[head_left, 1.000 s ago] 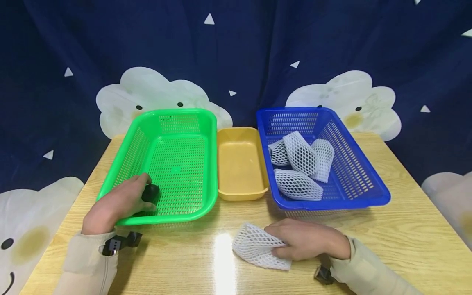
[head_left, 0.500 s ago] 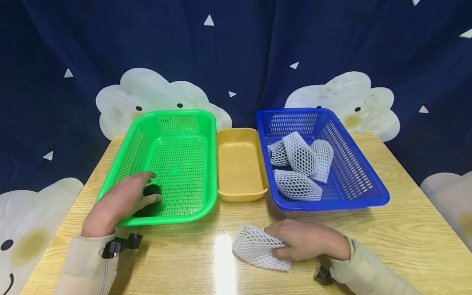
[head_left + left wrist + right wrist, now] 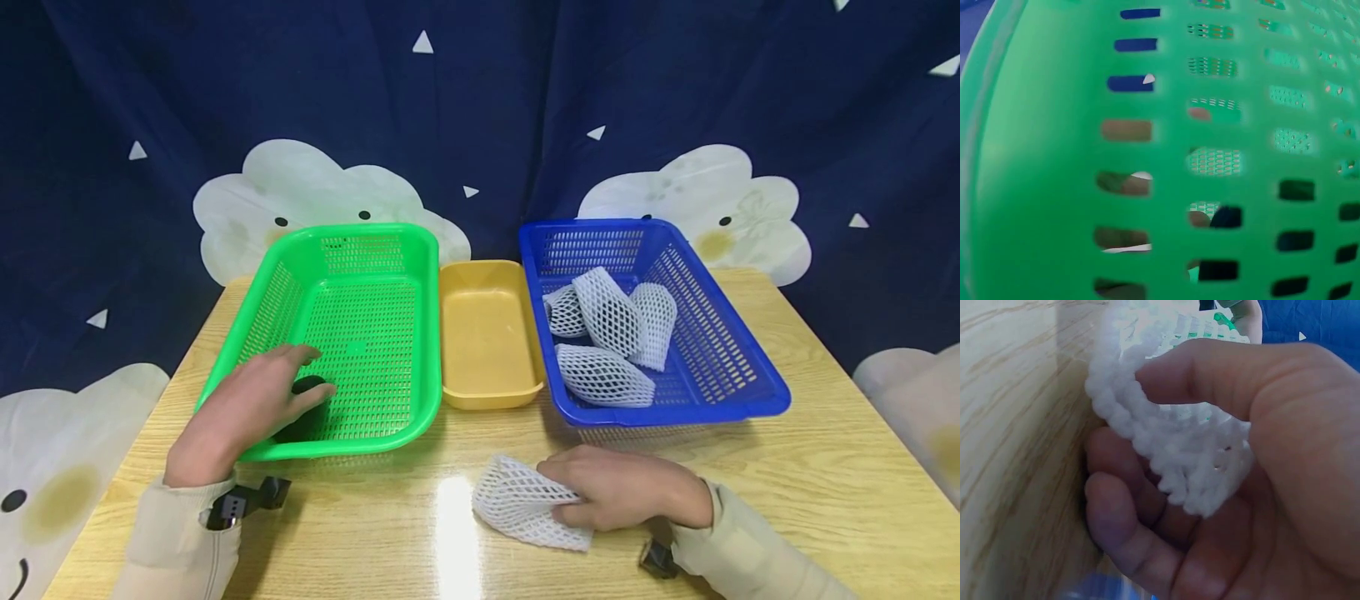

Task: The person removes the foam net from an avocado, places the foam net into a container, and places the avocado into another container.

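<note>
Inside the near left corner of the green basket (image 3: pixel 431 400), my left hand (image 3: pixel 258 400) reaches over a dark, rounded thing (image 3: pixel 306 425), thumb and index finger spread apart above it. Much of that thing is hidden by the hand; in the left wrist view dark patches show through the basket's slots. My right hand (image 3: pixel 611 489) grips a white foam net sleeve (image 3: pixel 517 504) by its right end, close over the table. The right wrist view shows the thumb inside the mouth of the sleeve, with fingers curled below.
A blue basket (image 3: pixel 720 400) at right holds several white foam net sleeves (image 3: pixel 607 312), one with something dark inside. Between the baskets stands a yellow tray (image 3: pixel 491 400). All rest on a wooden table (image 3: pixel 360 525) before a dark blue curtain (image 3: pixel 495 100).
My left thumb has moved away from the index finger, up and to the right, and more of the dark thing shows below it. My right hand and its sleeve stay in place.
</note>
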{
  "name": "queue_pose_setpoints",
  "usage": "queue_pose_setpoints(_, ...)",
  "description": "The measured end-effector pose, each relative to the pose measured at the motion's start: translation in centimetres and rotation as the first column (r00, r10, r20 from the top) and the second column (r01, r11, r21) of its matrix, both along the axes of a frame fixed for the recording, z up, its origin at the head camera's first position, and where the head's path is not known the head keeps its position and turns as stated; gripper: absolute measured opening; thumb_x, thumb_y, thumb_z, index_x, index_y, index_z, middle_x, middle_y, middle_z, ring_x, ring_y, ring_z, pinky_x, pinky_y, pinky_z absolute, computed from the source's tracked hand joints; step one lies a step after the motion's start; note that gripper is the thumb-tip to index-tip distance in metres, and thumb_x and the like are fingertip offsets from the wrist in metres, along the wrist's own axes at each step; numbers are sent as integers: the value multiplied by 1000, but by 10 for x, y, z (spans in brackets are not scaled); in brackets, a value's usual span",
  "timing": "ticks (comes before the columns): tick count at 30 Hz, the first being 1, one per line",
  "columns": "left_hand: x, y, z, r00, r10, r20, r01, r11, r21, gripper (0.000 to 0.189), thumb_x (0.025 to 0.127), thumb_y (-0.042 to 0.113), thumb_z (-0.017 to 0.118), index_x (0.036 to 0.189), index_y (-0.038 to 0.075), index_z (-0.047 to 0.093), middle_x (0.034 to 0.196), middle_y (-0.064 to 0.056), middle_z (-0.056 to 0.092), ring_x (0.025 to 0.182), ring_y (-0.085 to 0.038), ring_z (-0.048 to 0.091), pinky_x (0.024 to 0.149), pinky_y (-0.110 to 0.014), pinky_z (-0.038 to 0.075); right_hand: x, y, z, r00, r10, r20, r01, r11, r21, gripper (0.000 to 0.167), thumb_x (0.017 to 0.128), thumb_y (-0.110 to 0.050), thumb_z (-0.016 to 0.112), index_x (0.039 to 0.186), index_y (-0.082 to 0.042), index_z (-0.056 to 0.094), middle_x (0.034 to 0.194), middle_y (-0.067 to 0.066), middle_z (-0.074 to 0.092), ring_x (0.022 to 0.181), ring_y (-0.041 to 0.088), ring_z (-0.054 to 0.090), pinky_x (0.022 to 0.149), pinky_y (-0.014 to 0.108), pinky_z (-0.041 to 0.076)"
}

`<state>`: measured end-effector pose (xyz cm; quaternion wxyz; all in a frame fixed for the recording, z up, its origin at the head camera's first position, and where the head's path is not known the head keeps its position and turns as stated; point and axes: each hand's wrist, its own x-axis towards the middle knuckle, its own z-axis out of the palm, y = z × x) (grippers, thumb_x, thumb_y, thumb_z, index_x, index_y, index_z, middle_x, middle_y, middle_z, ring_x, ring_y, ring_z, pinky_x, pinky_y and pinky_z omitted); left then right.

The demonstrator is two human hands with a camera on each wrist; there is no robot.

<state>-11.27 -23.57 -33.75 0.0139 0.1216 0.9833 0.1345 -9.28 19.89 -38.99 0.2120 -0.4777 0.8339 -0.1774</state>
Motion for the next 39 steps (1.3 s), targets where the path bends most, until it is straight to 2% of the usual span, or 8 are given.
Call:
queue_pose_setpoints(8, 4, 3, 6, 999, 7, -33, -6, 1000, 3, 56, 99, 38, 66, 137, -3, 60, 136, -26, 65, 128, -46, 60, 103, -62, 50, 1, -1, 4, 1000, -18, -4, 19, 1000, 22, 16, 97, -27, 66, 92, -24, 52, 81, -16, 51, 74, -4, 48, 67, 15, 47)
queue_pose_setpoints(14, 6, 9, 10, 996, 10, -87, -9, 1000, 10, 53, 99, 36, 67, 134, -3, 63, 133, -24, 68, 125, -45, 63, 102, -60, 51, 1, -2, 6, 998, -55, 3, 55, 998, -13, 15, 98, -25, 65, 91, -25, 52, 79, -16, 50, 70, -3, 47, 63, 15, 46)
queue_pose_setpoints(22, 9, 19, 11, 980, -26, -197, 33, 999, 33, 43, 98, 32, 69, 127, 1, 69, 126, -19, 73, 119, -41, 68, 96, -59, 55, 1, -5, 12, 996, -75, -50, 69, 992, -109, 7, 98, -24, 65, 100, -28, 61, 91, -18, 61, 81, -4, 56, 75, 17, 53)
queue_pose_setpoints(31, 13, 30, 14, 970, -62, -234, 73, 997, 37, 39, 97, 32, 69, 124, 3, 71, 123, -17, 75, 118, -39, 69, 96, -57, 56, 7, -12, 28, 983, -152, -99, 130, 971, -200, 17, 99, -28, 67, 116, -28, 66, 106, -17, 70, 93, -6, 63, 83, 21, 58)
queue_pose_setpoints(39, 17, 37, 16, 965, -85, -246, 93, 995, 20, 39, 98, 32, 69, 124, 4, 72, 122, -16, 75, 118, -38, 69, 94, -56, 57, 7, -18, 43, 973, -177, -149, 129, 949, -287, 8, 97, -26, 71, 104, -25, 67, 94, -16, 67, 81, -7, 58, 73, 15, 53)
